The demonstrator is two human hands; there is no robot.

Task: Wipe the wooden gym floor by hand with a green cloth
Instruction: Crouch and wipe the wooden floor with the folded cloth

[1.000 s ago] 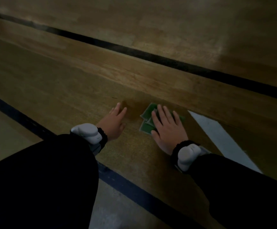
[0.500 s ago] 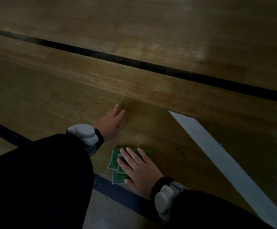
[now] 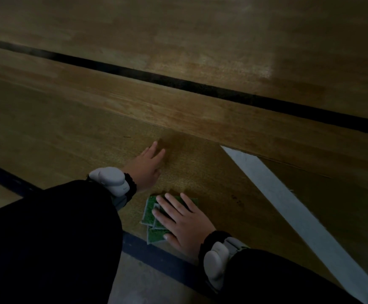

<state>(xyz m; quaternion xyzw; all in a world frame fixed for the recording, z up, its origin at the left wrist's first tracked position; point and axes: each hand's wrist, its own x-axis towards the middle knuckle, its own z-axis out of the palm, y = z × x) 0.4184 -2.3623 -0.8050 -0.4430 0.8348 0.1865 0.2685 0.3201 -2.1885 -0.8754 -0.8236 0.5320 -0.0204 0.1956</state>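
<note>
A folded green cloth (image 3: 151,212) lies flat on the wooden gym floor (image 3: 200,189), close to me. My right hand (image 3: 185,222) presses down on it with fingers straight and spread, covering most of it. The cloth's near corner touches a dark blue floor line (image 3: 156,255). My left hand (image 3: 147,165) rests flat on the bare floor just beyond and left of the cloth, fingers extended. Both wrists wear pale grey bands over black sleeves.
A black painted line (image 3: 200,86) crosses the floor diagonally farther out. A white painted stripe (image 3: 288,207) runs from the right of my hands toward the lower right corner. The lighting is dim.
My right hand has dragged the green cloth back toward me, from beside my left hand down to the dark blue line. The left hand has stayed planted on the floor.
</note>
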